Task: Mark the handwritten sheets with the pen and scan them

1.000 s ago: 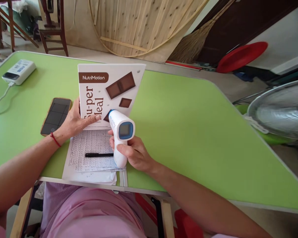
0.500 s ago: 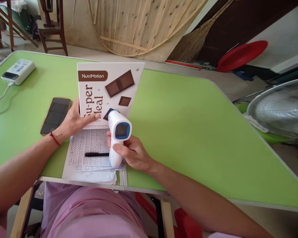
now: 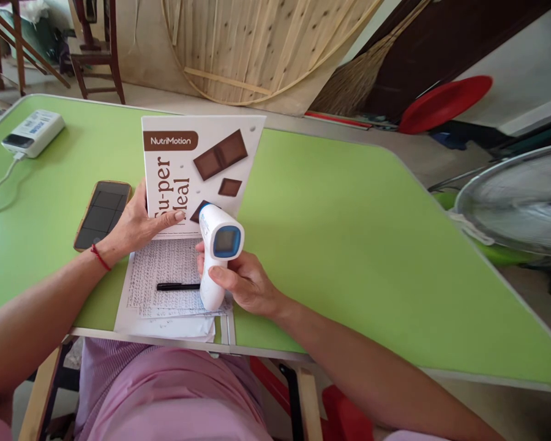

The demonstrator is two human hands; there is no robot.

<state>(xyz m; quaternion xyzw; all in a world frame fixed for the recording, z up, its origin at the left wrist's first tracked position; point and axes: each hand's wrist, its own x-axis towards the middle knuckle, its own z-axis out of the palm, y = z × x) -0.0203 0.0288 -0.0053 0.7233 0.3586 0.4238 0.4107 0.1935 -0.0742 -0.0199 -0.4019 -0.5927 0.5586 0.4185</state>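
My left hand [image 3: 143, 217] grips the lower left edge of a white box [image 3: 211, 196] marked NutriMotion, with brown chocolate pieces printed on it. The thumb lies across its front; the other fingers are hidden behind. In my right hand [image 3: 245, 283] is a white infrared thermometer [image 3: 213, 288] with a blue-rimmed screen, its head pointing at the lower part of the box. The screen looks grey and no reading can be made out. Below the box lie handwritten sheets of paper [image 3: 140, 282], with a black pen [image 3: 177, 286] on them, partly covered by the thermometer.
A smartphone [image 3: 101, 211] lies left of the box on the green table [image 3: 349, 245]. Farther left is a white power bank [image 3: 34, 131] with a cable. Beyond the table's right edge stands a fan [image 3: 523, 196]. A wooden chair [image 3: 96, 55] stands behind the table.
The thermometer's screen has turned from dark to lighter grey. Both hands, the box and the thermometer stay almost where they were.
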